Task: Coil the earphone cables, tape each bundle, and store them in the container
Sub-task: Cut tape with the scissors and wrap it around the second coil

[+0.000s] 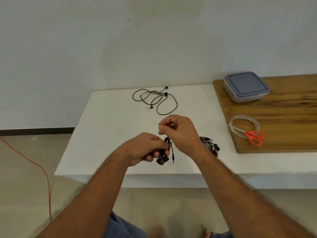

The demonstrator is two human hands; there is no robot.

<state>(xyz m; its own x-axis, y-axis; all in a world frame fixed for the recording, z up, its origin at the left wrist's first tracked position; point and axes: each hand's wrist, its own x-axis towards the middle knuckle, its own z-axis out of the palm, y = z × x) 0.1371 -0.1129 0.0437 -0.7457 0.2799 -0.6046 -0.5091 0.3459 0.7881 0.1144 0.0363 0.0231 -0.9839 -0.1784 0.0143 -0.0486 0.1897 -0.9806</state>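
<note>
The coiled earphone bundle (164, 152) hangs over the white table (106, 121), gripped by the left hand (145, 148); the right hand (178, 131) pinches something just above it. A second bundle (210, 145) lies beside, a loose earphone cable (154, 100) farther back, the lidded container (246, 86) well apart.
</note>
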